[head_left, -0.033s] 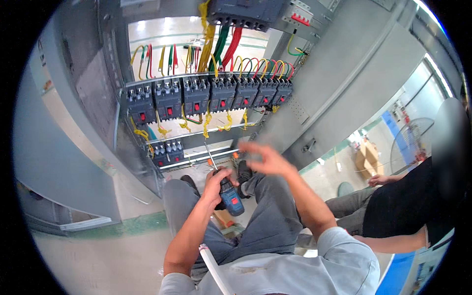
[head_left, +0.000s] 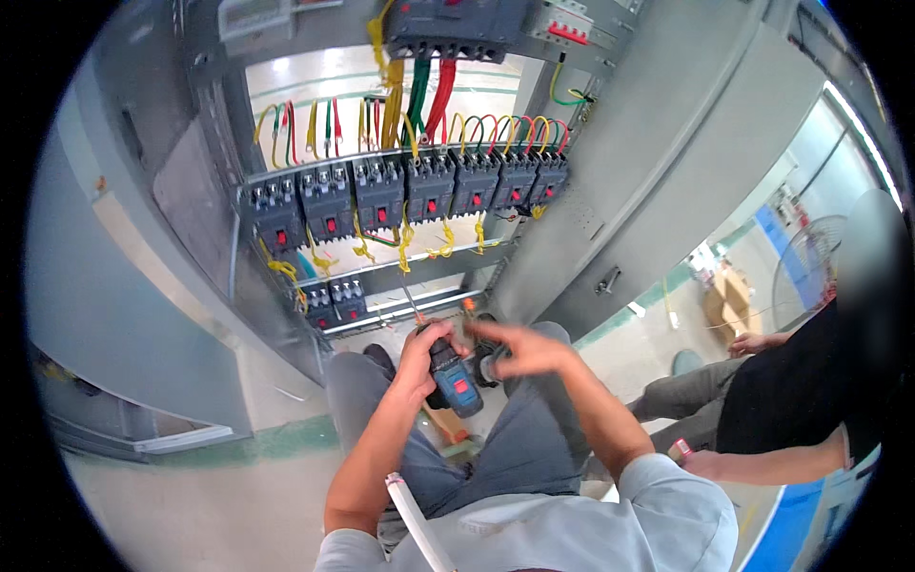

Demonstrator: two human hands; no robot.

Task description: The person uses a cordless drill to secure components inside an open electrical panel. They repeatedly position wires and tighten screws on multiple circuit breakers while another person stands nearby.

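Observation:
My left hand (head_left: 417,362) is closed around a blue and black cordless drill (head_left: 457,389), near its front. A long thin bit (head_left: 412,299) points from the drill up toward the open cabinet. Just right of the drill, my right hand (head_left: 519,349) has its fingers stretched out, slightly smeared, with nothing seen in them. Beyond both hands runs a row of dark circuit breakers (head_left: 381,195) with red switches. Yellow wires (head_left: 406,250) hang knotted below the row, and two smaller breakers (head_left: 335,301) sit lower left.
A large breaker (head_left: 448,29) with thick yellow, green and red cables (head_left: 438,100) is mounted above. The grey cabinet door (head_left: 667,162) stands on the right. Another person in a black top (head_left: 782,391) is at the right, near a cardboard box (head_left: 729,300) and a fan (head_left: 810,262).
My right hand has moved down and nearer the drill. The drill stays in my left hand, and its bit has shifted slightly. The other person's lower hand now shows a small red and white object.

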